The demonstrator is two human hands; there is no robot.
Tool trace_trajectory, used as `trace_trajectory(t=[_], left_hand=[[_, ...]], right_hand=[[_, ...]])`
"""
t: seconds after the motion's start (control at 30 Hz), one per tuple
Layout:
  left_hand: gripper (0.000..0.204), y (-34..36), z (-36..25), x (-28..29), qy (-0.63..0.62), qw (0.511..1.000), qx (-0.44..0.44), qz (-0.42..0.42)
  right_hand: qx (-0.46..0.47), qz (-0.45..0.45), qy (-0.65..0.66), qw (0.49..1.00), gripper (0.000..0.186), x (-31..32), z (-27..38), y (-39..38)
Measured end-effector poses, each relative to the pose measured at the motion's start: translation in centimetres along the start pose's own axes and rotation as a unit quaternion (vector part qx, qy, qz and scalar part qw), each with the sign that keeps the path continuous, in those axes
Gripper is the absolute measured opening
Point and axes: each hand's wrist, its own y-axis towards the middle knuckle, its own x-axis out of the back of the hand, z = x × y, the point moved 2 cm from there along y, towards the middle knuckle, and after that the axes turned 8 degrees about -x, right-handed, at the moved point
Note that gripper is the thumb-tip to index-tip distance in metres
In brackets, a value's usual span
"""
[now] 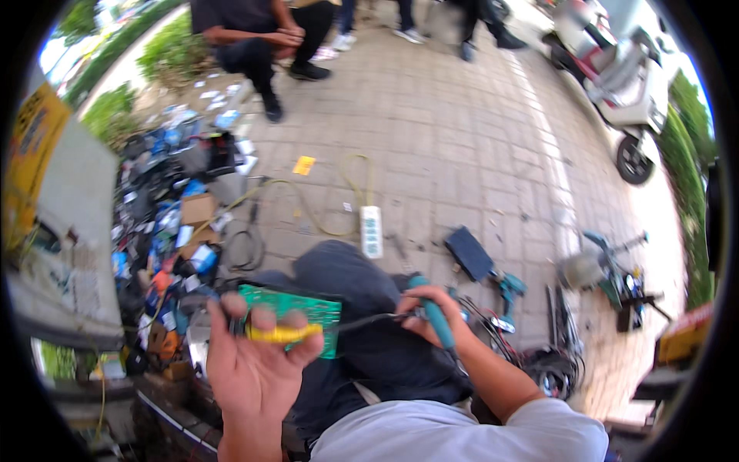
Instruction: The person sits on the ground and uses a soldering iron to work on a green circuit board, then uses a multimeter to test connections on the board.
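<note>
My left hand, palm up with fingers curled, holds a yellow handle; a thin dark shaft or cord runs from it toward the other hand. Just behind these fingers a green circuit board sits over my dark-trousered lap; whether the hand grips it is unclear. My right hand is closed on a teal-handled tool, its metal end pointing down. The picture is slightly blurred around both hands.
Jumbled parts and packaging line the left. A power strip, black flat case, teal drill and larger tool lie ahead and right. A crouching person, standing people's legs and a scooter are beyond.
</note>
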Motion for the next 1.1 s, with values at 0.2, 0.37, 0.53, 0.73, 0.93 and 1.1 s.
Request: trace_trajectory(t=[0.2, 0.37, 0.53, 0.73, 0.93, 1.1], left_hand=[[0.029, 2.2, -8.7, 0.0, -0.019, 0.981, -0.192, 0.031], [0.038, 2.0, -16.9, 0.3, 0.155, 0.873, -0.456, 0.074], [0.021, 5.6, -10.8, -0.2, 0.520, 0.774, -0.362, 0.011], [0.033, 10.8, -0.1, -1.8, 0.748, 0.531, -0.212, 0.339], [0.025, 11.7, 1.5, -0.9, 0.784, 0.473, -0.184, 0.357], [0.027, 12.9, -4.4, 0.6, 0.800, 0.419, -0.336, 0.269]], right_hand=[[0.006, -0.157, -0.188, 0.970, 0.046, 3.4, -3.2, 1.0], [-0.056, -0.227, -0.089, 0.968, 0.049, 5.3, -3.4, 1.1], [0.038, -0.246, -0.092, 0.964, 0.046, 4.8, 0.1, 4.2], [0.125, -0.217, -0.014, 0.968, 0.040, 1.8, 5.7, 9.6], [0.184, -0.198, -0.031, 0.962, 0.042, -0.8, 7.7, 11.7], [0.234, -0.199, -0.043, 0.951, 0.031, -0.4, 8.3, 12.1]])
